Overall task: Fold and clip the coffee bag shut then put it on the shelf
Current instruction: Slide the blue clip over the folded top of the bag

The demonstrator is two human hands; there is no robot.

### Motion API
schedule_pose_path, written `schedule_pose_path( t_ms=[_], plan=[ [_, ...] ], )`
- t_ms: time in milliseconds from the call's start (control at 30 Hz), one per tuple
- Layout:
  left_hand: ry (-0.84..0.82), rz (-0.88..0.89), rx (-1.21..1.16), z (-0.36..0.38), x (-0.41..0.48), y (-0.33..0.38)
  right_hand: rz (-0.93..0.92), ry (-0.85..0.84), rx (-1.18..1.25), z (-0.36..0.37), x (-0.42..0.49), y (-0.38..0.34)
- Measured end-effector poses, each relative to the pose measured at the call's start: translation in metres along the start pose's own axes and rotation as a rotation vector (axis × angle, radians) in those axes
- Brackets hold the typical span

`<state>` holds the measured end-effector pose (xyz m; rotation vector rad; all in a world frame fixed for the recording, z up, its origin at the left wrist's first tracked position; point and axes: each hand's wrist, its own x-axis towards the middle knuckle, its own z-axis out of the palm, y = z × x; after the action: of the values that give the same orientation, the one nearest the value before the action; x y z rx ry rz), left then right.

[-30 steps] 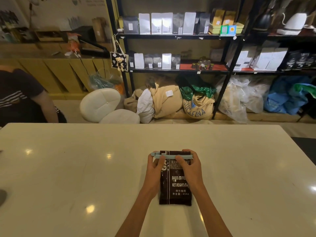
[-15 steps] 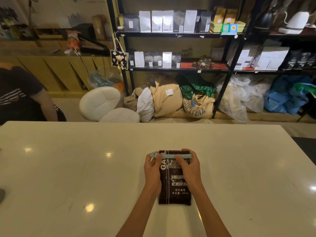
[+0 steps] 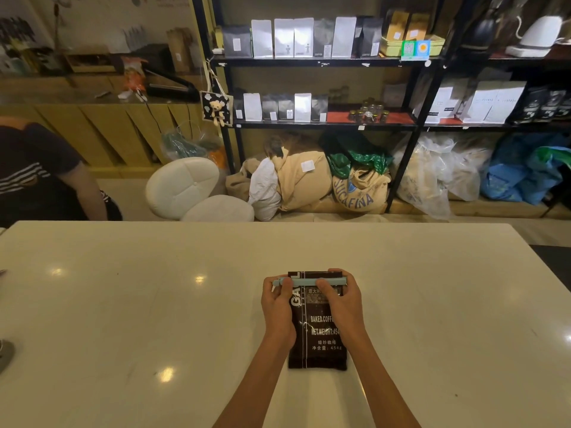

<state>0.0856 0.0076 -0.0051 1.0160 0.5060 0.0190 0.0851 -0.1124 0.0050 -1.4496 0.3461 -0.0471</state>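
A dark brown coffee bag (image 3: pixel 318 335) with white print lies flat on the white table (image 3: pixel 154 304), its folded top end pointing away from me. A long light-blue clip (image 3: pixel 304 282) lies across that folded top. My left hand (image 3: pixel 278 307) pinches the clip's left end and rests on the bag's left edge. My right hand (image 3: pixel 343 301) presses on the clip's right part, fingers wrapped over the bag's top right corner. The black metal shelf (image 3: pixel 321 61) stands beyond the table, holding rows of white and dark coffee bags.
Burlap sacks (image 3: pixel 358 189) and plastic bags lie on the floor under the shelf. A white round chair (image 3: pixel 185 189) stands behind the table's far edge. A person in a dark striped shirt (image 3: pixel 37 171) sits at the far left.
Both hands and the bag have stayed nearly in place. My left hand's fingers have closed a little tighter on the clip's left end.
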Motion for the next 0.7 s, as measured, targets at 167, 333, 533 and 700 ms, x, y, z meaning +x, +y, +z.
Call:
schedule_pose_path(
  t_ms=[167, 333, 533, 700],
  plan=[
    [-0.022, 0.053, 0.114, 0.002, -0.001, 0.000, -0.006, -0.022, -0.028, -0.001, 0.002, 0.001],
    [-0.269, -0.017, 0.399, 0.000, -0.010, -0.003, -0.014, 0.036, -0.038, -0.005, 0.009, 0.000],
    [-0.112, 0.271, 0.583, 0.000, -0.025, 0.000, -0.010, -0.202, -0.040, -0.019, -0.010, -0.024],
    [-0.057, 0.404, 0.574, 0.027, -0.044, 0.026, -0.091, -0.068, -0.274, -0.017, -0.032, -0.032]
  ],
)
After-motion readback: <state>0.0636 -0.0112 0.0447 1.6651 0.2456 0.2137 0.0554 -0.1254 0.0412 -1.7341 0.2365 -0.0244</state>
